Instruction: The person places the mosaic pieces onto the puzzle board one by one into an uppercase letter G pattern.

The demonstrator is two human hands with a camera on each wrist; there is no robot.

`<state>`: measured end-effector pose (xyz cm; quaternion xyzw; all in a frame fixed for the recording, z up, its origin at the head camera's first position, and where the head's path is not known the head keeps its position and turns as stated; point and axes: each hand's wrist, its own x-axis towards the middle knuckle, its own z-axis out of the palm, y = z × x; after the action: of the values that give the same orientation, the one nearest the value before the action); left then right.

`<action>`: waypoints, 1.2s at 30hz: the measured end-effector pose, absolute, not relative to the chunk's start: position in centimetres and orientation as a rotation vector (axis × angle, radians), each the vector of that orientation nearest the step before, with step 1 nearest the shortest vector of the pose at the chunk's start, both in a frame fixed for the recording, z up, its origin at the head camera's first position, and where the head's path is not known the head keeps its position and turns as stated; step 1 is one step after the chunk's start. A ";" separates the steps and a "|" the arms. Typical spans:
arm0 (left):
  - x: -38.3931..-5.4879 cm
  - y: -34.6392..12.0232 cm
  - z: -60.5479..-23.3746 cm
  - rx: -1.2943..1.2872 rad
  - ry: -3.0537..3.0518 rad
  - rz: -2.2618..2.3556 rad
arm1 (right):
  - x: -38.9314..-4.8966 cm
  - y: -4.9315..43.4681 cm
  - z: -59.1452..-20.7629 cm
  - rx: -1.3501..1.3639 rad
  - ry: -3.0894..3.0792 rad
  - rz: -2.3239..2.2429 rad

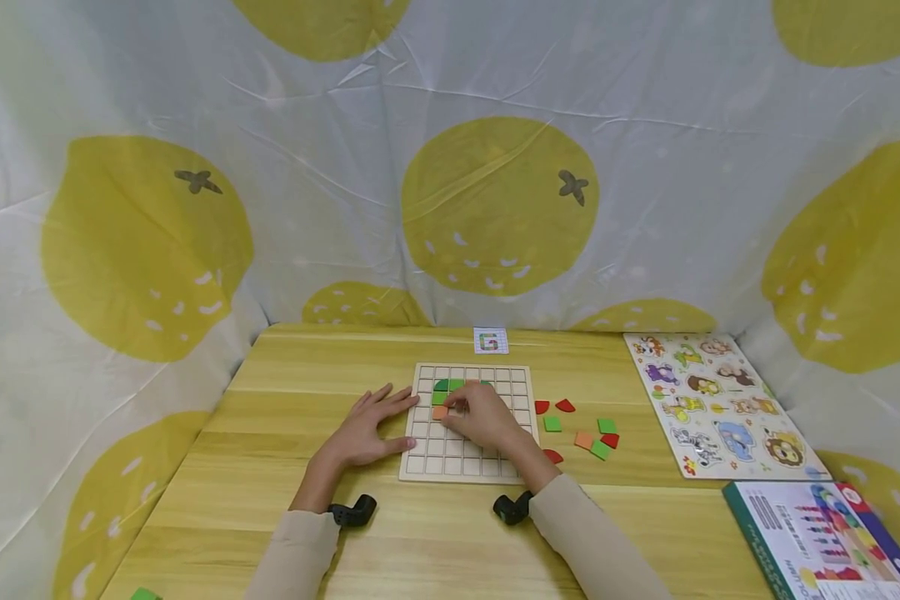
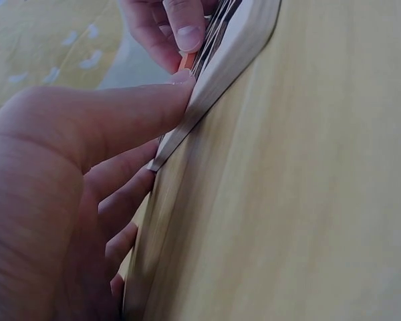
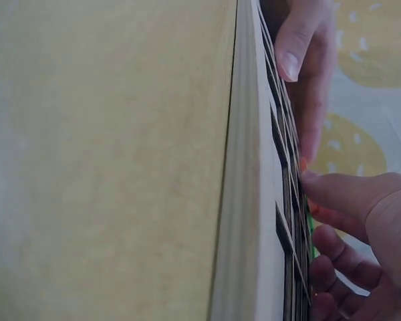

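A wooden grid board [image 1: 420, 467] lies on the table. Green and orange tiles sit in its upper cells, partly hidden by my right hand [image 1: 483, 417]. That hand pinches an orange square tile [image 1: 440, 412] at a cell near the board's left side; the orange tile [image 2: 187, 61] also shows between the fingertips in the left wrist view. My left hand [image 1: 363, 429] is spread flat, its thumb and fingers touching the board's left edge. From the right wrist view, the board's side [image 3: 244, 200] and raised grid lines are seen edge-on.
Loose red, green and orange tiles [image 1: 552, 424] lie right of the board. A small pattern card [image 1: 491, 341] sits behind it. Farther right are an animal puzzle board [image 1: 720, 400] and a box [image 1: 817, 533]. A green piece [image 1: 145, 594] shows at the lower left.
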<state>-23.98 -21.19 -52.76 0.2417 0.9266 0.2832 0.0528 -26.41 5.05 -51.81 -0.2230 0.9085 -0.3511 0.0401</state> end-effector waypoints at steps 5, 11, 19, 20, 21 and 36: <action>-24.0 -21.2 -52.8 0.718 2.807 0.864 | -26.2 5.0 -51.8 -0.663 2.774 -1.099; -24.0 -21.1 -52.7 0.698 2.793 0.873 | -26.3 5.0 -52.0 -0.658 2.769 -1.115; -24.2 -21.0 -52.7 0.703 2.792 0.874 | -26.5 5.1 -52.2 -0.666 2.782 -1.123; -24.2 -21.0 -52.6 0.706 2.790 0.875 | -26.5 5.1 -52.2 -0.664 2.778 -1.132; -24.1 -21.0 -52.6 0.708 2.788 0.875 | -26.4 5.2 -52.1 -0.656 2.773 -1.142; -24.1 -21.4 -52.6 0.737 2.765 0.889 | -25.5 9.9 -51.8 -0.530 2.780 -1.291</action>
<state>-24.07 -21.45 -52.56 0.2453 0.9203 0.2958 0.0728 -25.48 9.87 -51.75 -0.1703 0.8936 -0.4149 0.0156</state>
